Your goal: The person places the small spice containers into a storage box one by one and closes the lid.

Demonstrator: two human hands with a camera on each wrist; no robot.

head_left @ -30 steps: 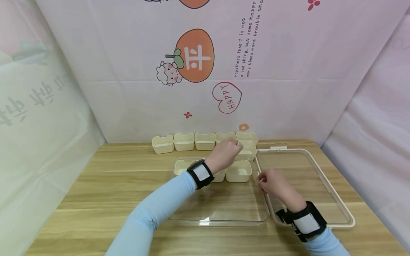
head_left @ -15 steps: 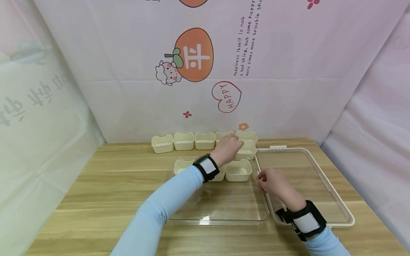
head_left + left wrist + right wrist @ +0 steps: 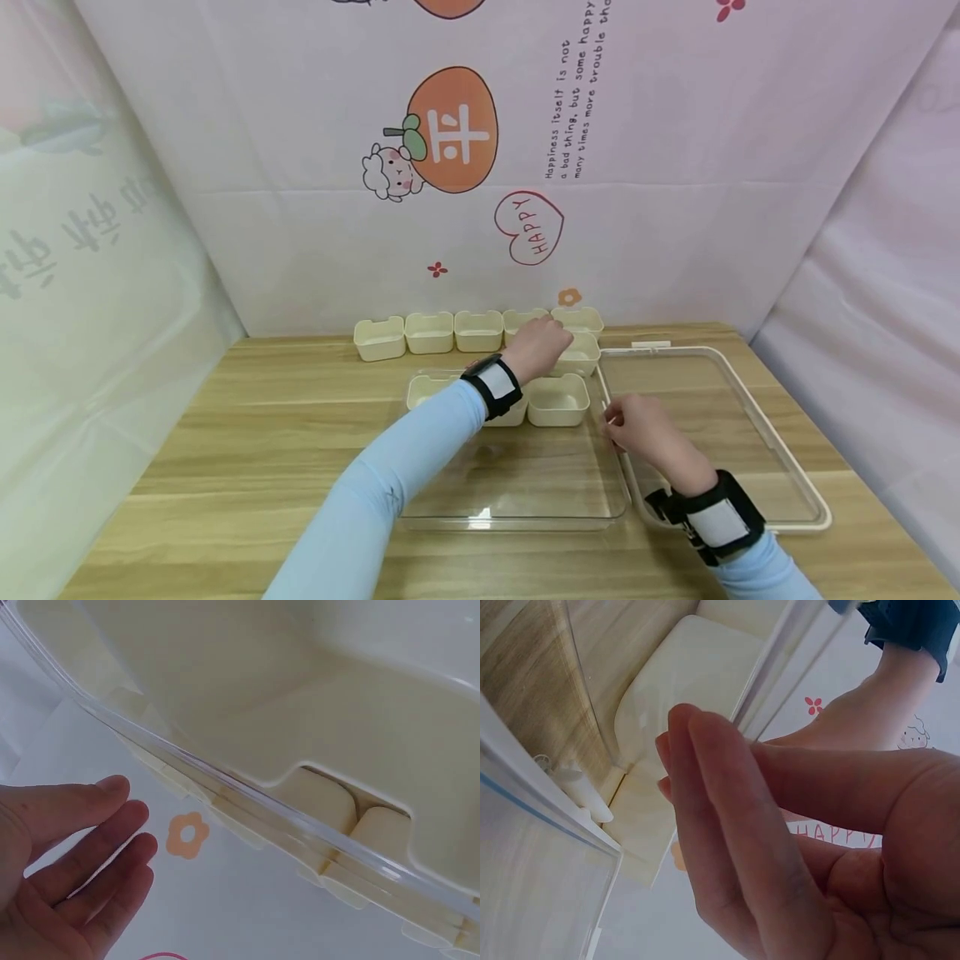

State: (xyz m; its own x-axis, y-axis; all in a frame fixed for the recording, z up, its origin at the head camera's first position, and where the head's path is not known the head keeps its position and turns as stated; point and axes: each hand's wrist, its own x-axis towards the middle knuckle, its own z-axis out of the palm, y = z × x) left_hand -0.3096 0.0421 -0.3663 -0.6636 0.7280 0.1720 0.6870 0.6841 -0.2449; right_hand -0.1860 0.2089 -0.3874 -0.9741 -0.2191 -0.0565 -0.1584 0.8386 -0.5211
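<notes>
A clear box (image 3: 525, 487) sits on the table with a row of small cream bins along its far side, the rightmost bin (image 3: 558, 406) in full sight. My left hand (image 3: 537, 348) reaches over that row, near another cream bin (image 3: 579, 357) behind the box. In the left wrist view the left hand (image 3: 82, 870) has loosely bent fingers, thumb apart, with nothing between them. At the box's right side, my right hand (image 3: 645, 429) pinches its edge. The right wrist view shows the fingers (image 3: 720, 787) and thumb meeting at the clear wall.
To the right lies a flat clear lid (image 3: 705, 417) with a white rim, against the box's side. Several cream bins (image 3: 429, 335) stand in a line along the back edge of the wooden table (image 3: 247, 467). Behind them hangs a printed white cloth (image 3: 300, 233).
My left hand and forearm have shifted slightly right over the bins. The right hand stays at the box's edge, and the bins have not visibly moved.
</notes>
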